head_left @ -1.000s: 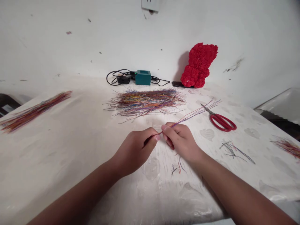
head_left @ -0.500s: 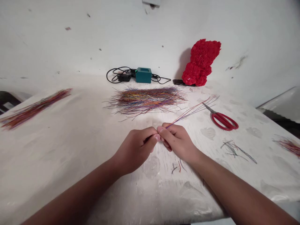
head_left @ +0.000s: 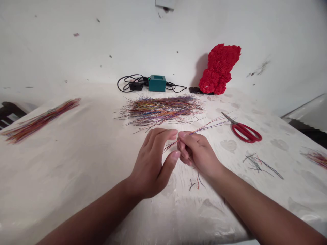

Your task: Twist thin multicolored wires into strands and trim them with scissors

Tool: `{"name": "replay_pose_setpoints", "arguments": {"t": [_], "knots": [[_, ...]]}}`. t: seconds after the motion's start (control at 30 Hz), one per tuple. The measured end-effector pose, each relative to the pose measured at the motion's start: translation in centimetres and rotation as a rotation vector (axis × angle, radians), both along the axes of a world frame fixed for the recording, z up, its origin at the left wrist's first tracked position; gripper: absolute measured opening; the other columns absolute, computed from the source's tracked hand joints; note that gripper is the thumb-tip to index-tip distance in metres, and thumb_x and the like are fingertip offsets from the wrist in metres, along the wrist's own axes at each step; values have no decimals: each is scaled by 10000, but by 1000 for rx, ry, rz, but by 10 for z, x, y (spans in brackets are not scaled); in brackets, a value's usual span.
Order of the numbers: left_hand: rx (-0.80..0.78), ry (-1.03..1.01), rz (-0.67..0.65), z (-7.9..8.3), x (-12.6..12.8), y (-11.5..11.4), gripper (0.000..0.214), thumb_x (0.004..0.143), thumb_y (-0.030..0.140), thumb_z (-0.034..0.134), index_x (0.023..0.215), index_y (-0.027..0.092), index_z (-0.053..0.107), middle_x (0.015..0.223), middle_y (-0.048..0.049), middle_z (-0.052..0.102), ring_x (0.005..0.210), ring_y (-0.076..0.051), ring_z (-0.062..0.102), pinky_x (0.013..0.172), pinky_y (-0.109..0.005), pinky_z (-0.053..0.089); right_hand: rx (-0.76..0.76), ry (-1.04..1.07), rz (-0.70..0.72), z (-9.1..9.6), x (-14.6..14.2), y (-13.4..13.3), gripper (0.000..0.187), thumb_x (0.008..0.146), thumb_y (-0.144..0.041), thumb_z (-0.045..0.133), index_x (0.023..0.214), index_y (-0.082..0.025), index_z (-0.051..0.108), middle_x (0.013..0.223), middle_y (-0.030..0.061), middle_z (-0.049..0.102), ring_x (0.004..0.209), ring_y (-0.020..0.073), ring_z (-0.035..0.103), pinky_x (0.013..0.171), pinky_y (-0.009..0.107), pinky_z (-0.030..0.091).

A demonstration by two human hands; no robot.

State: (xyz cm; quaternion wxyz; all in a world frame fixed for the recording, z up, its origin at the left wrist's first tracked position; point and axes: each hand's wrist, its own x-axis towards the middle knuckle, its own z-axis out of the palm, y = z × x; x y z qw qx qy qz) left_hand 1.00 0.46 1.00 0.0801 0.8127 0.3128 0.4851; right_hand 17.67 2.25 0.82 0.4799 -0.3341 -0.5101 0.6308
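Pinched in my right hand (head_left: 196, 148) is a small bunch of thin coloured wires (head_left: 208, 127). Their long ends run up to the right, close to the scissors; short reddish ends poke out on the left side of my fingers. My left hand (head_left: 155, 163) is open beside them, thumb and fingers apart around those short ends, and it grips nothing. Beyond both hands lies a large pile of multicoloured wires (head_left: 160, 110). Red-handled scissors (head_left: 245, 132) rest to the right, blades pointing away to the upper left.
Another wire bundle (head_left: 43, 120) lies at the far left, and one more (head_left: 316, 158) at the right edge. Wire scraps (head_left: 258, 165) and shorter offcuts (head_left: 196, 183) are scattered near my right arm. A teal box (head_left: 157, 83) with black cables and a red flowery figure (head_left: 219, 69) stand by the wall.
My left hand has let go of the wires and opened, its fingers spreading upward. My right hand still pinches the bunch, now slightly further right. The view has shifted a little.
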Motion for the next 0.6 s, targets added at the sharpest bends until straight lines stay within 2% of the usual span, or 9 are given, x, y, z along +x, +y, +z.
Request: {"name": "replay_pose_setpoints", "arguments": {"t": [0.17,0.6], "knots": [[120,-52,-19,2,-1,1,417,914,173,486,1318,79,439,1152,-126,552,1098,-219,501,946,-408,439,-52,58,110,-1,-5,-5,417,953,-436,569,632,-171,541,473,-50,489,359,76,423,387,213,314],[162,-25,-30,0,2,1,493,887,196,529,1347,57,420,1245,-161,526,1157,-241,487,975,-424,444,-60,63,185,3,-3,-9,417,973,-421,549,649,-159,565,491,-36,532,372,68,445,395,197,327]]}}
